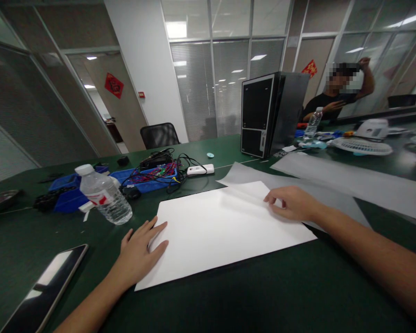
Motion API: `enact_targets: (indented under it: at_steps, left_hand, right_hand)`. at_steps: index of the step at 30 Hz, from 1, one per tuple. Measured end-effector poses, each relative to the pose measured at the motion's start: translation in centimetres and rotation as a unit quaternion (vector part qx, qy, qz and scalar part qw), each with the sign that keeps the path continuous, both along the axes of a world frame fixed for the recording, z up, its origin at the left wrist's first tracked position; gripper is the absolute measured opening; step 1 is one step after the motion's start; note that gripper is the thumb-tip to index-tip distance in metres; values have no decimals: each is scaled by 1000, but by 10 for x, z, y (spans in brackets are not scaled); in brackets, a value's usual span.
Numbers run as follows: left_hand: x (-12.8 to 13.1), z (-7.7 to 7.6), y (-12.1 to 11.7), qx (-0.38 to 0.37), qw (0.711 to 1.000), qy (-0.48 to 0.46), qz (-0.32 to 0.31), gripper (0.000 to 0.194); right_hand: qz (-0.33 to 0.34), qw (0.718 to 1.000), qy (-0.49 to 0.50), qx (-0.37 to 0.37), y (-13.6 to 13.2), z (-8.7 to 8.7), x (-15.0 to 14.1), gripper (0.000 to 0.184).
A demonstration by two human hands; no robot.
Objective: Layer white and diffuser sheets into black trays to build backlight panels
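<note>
A large white sheet of paper [208, 240] lies on the green table before me. My left hand [140, 252] rests on its left edge, fingers spread and holding nothing. At the sheet's right side, my right hand [291, 203] has its fingers curled and its thumb and fingertips pinched at the paper. A soft shadow and a slight rise run across the paper toward those fingertips. Just beyond the right hand, a translucent sheet [242, 174] lies partly under the white paper and my right arm. Another translucent sheet [353, 180] stretches off to the right.
A water bottle [106, 196] and a phone [46, 289] are on the left. Behind them sit a blue tray of wires [149, 178] and a white power strip [200, 170]. A black computer tower [273, 115] stands farther back. A person [336, 99] sits beyond a white fan [365, 138].
</note>
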State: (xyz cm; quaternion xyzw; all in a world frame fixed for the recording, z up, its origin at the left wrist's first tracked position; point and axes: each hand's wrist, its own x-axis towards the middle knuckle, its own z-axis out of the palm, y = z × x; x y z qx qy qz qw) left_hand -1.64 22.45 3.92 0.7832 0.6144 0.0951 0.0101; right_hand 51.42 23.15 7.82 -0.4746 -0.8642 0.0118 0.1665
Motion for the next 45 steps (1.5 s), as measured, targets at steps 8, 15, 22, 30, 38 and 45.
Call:
enact_targets:
  at_steps: [8, 15, 22, 30, 38, 45]
  left_hand:
    - [1, 0, 1, -3, 1000, -2, 2, 63]
    - [0, -2, 2, -1, 1000, 3, 3, 65]
    - [-3, -5, 3, 7, 1000, -14, -4, 63]
    - [-3, -2, 3, -11, 1000, -19, 1, 64]
    - [-2, -2, 2, -15, 1000, -22, 0, 66]
    - [-4, -2, 2, -9, 999, -32, 1, 66]
  right_hand:
    - [203, 978, 39, 5, -26, 1, -67, 16]
    - [271, 959, 81, 3, -29, -3, -76, 23]
    - [-27, 994, -47, 95, -7, -2, -37, 37]
    - [-47, 997, -49, 43, 0, -2, -16, 35]
    - [89, 995, -33, -9, -11, -5, -44, 40]
    - [74, 996, -43, 3, -14, -10, -55, 54]
